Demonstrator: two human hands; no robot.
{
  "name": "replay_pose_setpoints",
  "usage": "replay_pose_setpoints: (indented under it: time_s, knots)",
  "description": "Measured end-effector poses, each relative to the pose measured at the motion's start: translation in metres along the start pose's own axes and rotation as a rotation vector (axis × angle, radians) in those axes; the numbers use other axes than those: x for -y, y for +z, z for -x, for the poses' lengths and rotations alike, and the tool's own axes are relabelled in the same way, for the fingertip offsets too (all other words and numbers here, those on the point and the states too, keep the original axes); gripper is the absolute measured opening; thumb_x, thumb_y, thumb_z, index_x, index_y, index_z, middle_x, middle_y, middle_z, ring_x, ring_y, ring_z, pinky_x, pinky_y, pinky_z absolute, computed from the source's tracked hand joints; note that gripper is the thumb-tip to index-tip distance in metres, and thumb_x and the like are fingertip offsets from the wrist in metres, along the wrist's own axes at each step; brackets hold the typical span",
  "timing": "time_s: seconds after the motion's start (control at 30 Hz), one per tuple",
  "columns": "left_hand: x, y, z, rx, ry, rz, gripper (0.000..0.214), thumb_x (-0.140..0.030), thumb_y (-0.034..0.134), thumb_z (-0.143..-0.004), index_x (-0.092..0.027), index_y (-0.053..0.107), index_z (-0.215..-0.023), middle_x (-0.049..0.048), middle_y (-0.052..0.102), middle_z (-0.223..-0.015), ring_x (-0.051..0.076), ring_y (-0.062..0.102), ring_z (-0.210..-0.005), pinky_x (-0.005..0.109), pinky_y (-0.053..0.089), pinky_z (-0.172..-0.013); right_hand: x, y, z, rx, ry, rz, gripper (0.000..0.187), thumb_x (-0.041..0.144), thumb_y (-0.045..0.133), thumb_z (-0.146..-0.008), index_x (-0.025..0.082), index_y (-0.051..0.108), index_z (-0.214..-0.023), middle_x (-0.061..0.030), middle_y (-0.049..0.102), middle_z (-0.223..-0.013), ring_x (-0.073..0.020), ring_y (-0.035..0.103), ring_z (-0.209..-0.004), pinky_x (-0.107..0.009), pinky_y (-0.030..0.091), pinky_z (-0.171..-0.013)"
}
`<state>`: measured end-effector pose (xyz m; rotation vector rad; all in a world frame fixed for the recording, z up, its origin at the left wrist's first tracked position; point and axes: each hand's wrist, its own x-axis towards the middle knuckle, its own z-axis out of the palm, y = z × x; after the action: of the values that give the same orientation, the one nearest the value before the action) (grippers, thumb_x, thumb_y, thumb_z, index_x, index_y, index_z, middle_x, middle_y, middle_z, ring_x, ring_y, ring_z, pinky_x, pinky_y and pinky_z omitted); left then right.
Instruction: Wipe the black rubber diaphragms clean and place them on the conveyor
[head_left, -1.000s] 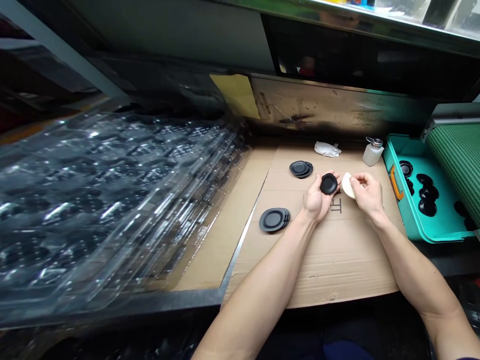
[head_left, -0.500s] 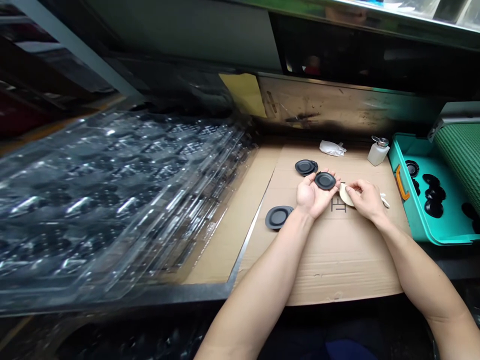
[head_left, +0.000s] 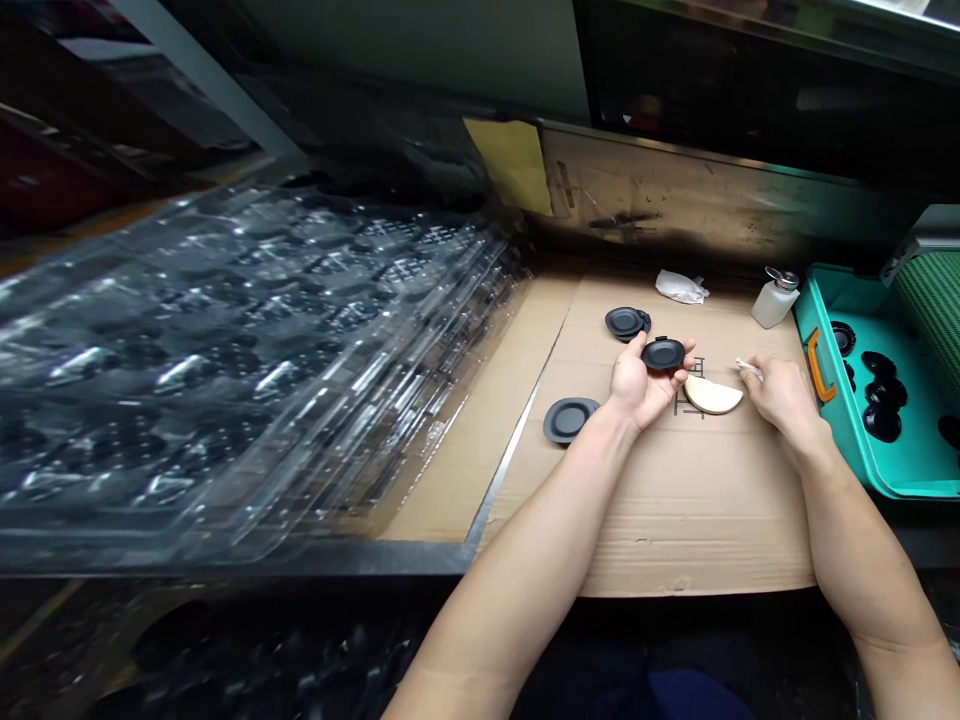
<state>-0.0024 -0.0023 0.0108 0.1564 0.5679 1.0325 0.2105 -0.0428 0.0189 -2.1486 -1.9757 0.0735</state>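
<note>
We cradle the black rubber disc on the curled fingers of our left hand, its slightly oval long axis running sideways, face up. The cream pad, held in our right hand a moment ago, now lies on the cardboard; that right hand narrowly pinches a white scrap.

- The left hand held a black disc at its fingertips.
- The right hand pinched a white scrap.
- A cream half-round pad lay between them on the cardboard.
</note>
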Motion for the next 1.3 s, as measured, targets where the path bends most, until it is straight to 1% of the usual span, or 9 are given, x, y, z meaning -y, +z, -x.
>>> replay_pose_setpoints:
  time_s: [0.13,0.23,0.33,0.47,0.63,0.8,0.87,1.03,1.3]
  knots:
    - [0.005,-0.003,-0.001,0.020,0.016,-0.130,0.042,-0.041,0.030,-0.104,-0.016,0.061,-0.116,0.0179,0.075,-0.094,0.019,0.062,-0.053,0.026,0.041,-0.042,0.007,0.001,-0.001,-0.137,-0.157,-0.289,0.030,0.033,0.048,-0.100,0.021,0.071,-0.116,-0.0085,0.077,-0.104,-0.0250,0.069,-0.094,-0.033,0.048,-0.084]
    - [0.010,-0.003,-0.003,0.026,-0.043,-0.227,0.044,-0.036,0.029,-0.104,-0.010,0.063,-0.114,0.0171,0.074,-0.083,0.020,0.063,-0.051,0.025,0.040,-0.040,0.014,0.004,0.001,-0.148,-0.221,-0.381,0.028,0.034,0.046,-0.102,0.021,0.070,-0.106,-0.0070,0.075,-0.100,-0.0224,0.068,-0.091,-0.031,0.048,-0.083]
    - [0.018,-0.003,-0.003,0.053,-0.127,-0.321,0.047,-0.039,0.030,-0.107,-0.009,0.066,-0.106,0.0146,0.071,-0.073,0.019,0.063,-0.046,0.025,0.040,-0.037,0.020,0.010,0.004,-0.128,-0.318,-0.410,0.027,0.033,0.046,-0.102,0.021,0.070,-0.106,-0.0075,0.074,-0.105,-0.0216,0.067,-0.097,-0.031,0.048,-0.088]
    - [0.032,-0.005,-0.004,0.046,-0.108,-0.454,0.048,-0.048,0.038,-0.107,-0.012,0.067,-0.094,0.0099,0.067,-0.061,0.018,0.060,-0.040,0.024,0.040,-0.033,0.029,0.017,0.008,-0.061,-0.376,-0.326,0.026,0.031,0.048,-0.103,0.021,0.071,-0.111,-0.0079,0.072,-0.105,-0.0211,0.067,-0.098,-0.030,0.048,-0.090]
    - [0.042,-0.012,-0.004,-0.018,0.048,-0.679,0.062,-0.063,0.045,-0.102,-0.016,0.067,-0.068,0.0071,0.060,-0.044,0.015,0.053,-0.032,0.023,0.036,-0.034,0.038,0.015,0.015,-0.048,-0.335,-0.113,0.027,0.032,0.047,-0.103,0.023,0.072,-0.105,-0.0075,0.071,-0.103,-0.0215,0.066,-0.090,-0.030,0.045,-0.076]
    - [0.041,-0.012,0.004,0.043,0.175,-0.977,0.073,-0.067,0.037,-0.103,-0.017,0.064,-0.056,0.0079,0.058,-0.042,0.015,0.052,-0.032,0.025,0.034,-0.036,0.040,0.003,0.017,-0.007,-0.332,0.013,0.028,0.031,0.047,-0.101,0.022,0.071,-0.090,-0.0071,0.071,-0.095,-0.0208,0.064,-0.079,-0.031,0.039,-0.069]
    - [0.040,-0.008,0.009,0.070,0.195,-1.040,0.072,-0.064,0.039,-0.103,-0.018,0.064,-0.055,0.0072,0.058,-0.042,0.015,0.052,-0.033,0.025,0.034,-0.037,0.039,0.002,0.015,-0.017,-0.351,0.016,0.031,0.031,0.046,-0.102,0.022,0.070,-0.086,-0.0069,0.071,-0.092,-0.0202,0.062,-0.077,-0.031,0.038,-0.068]
    - [0.043,-0.007,0.009,0.112,0.166,-0.964,0.061,-0.056,0.052,-0.102,-0.017,0.065,-0.056,0.0063,0.057,-0.041,0.015,0.051,-0.034,0.027,0.035,-0.040,0.031,0.008,0.010,-0.043,-0.417,-0.063,0.035,0.033,0.042,-0.105,0.022,0.069,-0.086,-0.0073,0.069,-0.090,-0.0197,0.061,-0.079,-0.030,0.041,-0.072]
    - [0.040,-0.003,-0.004,-0.046,-0.006,-0.588,0.056,-0.044,0.032,-0.107,-0.017,0.060,-0.067,0.0076,0.060,-0.047,0.016,0.054,-0.034,0.025,0.037,-0.034,0.027,0.015,0.008,0.042,-0.449,-0.172,0.028,0.031,0.046,-0.106,0.021,0.069,-0.096,-0.0071,0.068,-0.095,-0.0193,0.063,-0.086,-0.028,0.044,-0.080]
